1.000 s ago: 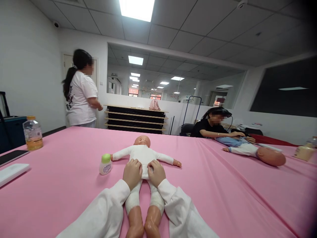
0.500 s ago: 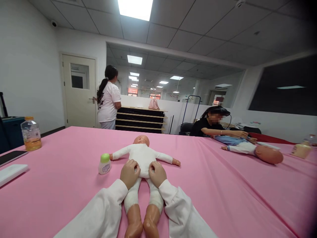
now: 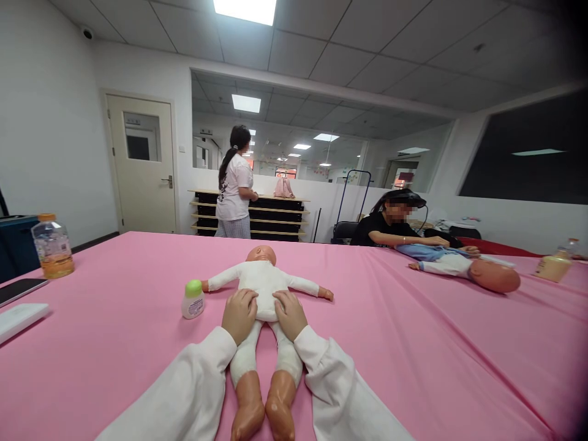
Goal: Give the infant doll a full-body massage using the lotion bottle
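A baby doll (image 3: 263,278) in a white cloth body lies on its back on the pink-covered table, arms spread, its bare feet toward me. My left hand (image 3: 240,313) rests on the doll's hip at the left, fingers laid over the lower belly. On the opposite hip lies my right hand (image 3: 290,313), its fingers likewise flat on the cloth. Both hands are open and hold nothing; the thumbs are partly hidden. Just left of the doll's hand stands a small white bottle with a green cap (image 3: 193,299).
At the left edge are an orange-capped drink bottle (image 3: 52,245), a dark phone (image 3: 21,290) and a white box-like item (image 3: 22,321). A co-worker (image 3: 390,220) handles another doll (image 3: 493,277) at the far right, near a yellowish bottle (image 3: 554,267). Another person (image 3: 236,184) stands behind the table.
My fingers have uncurled from a pinched shape and now lie flatter on the doll's belly. The standing person has moved right, away from the door. The doll stays in place.
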A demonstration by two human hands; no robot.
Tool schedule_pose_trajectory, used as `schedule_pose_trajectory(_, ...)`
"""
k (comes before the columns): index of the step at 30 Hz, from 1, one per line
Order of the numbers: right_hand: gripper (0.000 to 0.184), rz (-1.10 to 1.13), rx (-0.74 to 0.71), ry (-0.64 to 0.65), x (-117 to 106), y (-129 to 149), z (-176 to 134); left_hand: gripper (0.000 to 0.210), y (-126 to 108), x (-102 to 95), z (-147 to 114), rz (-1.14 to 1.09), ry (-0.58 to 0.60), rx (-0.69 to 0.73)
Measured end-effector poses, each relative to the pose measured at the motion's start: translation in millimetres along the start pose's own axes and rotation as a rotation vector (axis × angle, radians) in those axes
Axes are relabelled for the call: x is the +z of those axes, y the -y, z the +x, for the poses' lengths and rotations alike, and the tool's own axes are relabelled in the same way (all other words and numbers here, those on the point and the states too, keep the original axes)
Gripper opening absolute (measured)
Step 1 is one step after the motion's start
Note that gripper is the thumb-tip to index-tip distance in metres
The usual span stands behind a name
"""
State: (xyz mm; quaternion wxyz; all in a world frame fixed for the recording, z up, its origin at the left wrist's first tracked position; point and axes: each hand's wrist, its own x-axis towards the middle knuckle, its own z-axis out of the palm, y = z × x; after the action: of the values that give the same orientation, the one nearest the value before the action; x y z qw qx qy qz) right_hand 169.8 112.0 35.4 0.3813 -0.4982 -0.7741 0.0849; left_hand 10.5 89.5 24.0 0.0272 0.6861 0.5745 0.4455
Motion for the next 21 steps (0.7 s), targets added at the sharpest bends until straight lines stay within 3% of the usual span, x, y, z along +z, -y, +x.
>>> schedule_pose_trajectory(2, 0.028, -0.016, 0.031, 0.049, 0.6, 0.3, 0.3, 0.028, 0.3, 0.9, 0.7, 0.002, 0.027, -0.011)
schedule_pose_trajectory(7, 0.033, -0.002, 0.065, 0.011, 0.7, 0.7, 0.5, 0.031, 1.1, 0.5, 1.1, 0.021, -0.034, -0.027)
schedule_pose_trajectory(10, 0.033, 0.022, 0.058, 0.06, 1.1, -0.2, 1.2, 0.032, 4.0, 2.8, 1.4, 0.007, -0.003, -0.034)
schedule_pose_trajectory(21, 0.033, 0.028, 0.033, 0.04, 4.0, -7.0, 1.9, 0.029, 9.4, 6.8, 1.5, -0.075, -0.039, -0.025)
